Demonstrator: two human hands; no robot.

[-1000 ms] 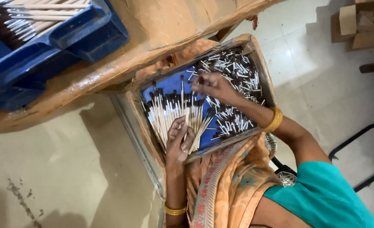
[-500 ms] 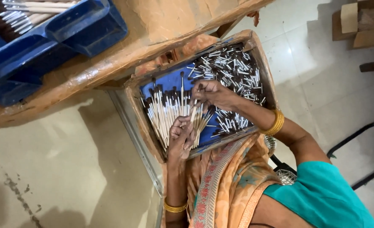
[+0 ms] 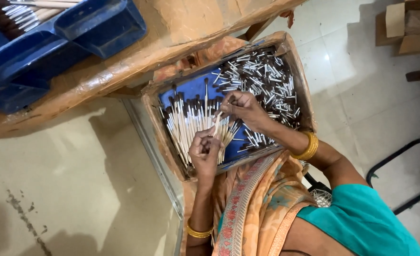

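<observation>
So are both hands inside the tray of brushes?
Yes: the left hand grips a light-handled brush over the tray, and the right hand meets its upper end.

**Lighting and picture quality, head view**

Scene evenly lit by soft, diffuse light; no single source is seen. Pale floor tiles (image 3: pixel 352 61) at upper right are rendered brightest, with mild glare. A broad soft shadow is cast on the beige floor (image 3: pixel 77 189) under the wooden bench (image 3: pixel 124 66). Small bright glints are returned by the metal caps (image 3: pixel 262 76) in the tray (image 3: pixel 295 52). Focus is held across the centre; slight softness is noted on the hands. The blue crate (image 3: pixel 39 52) is stretched at the upper left corner.
</observation>
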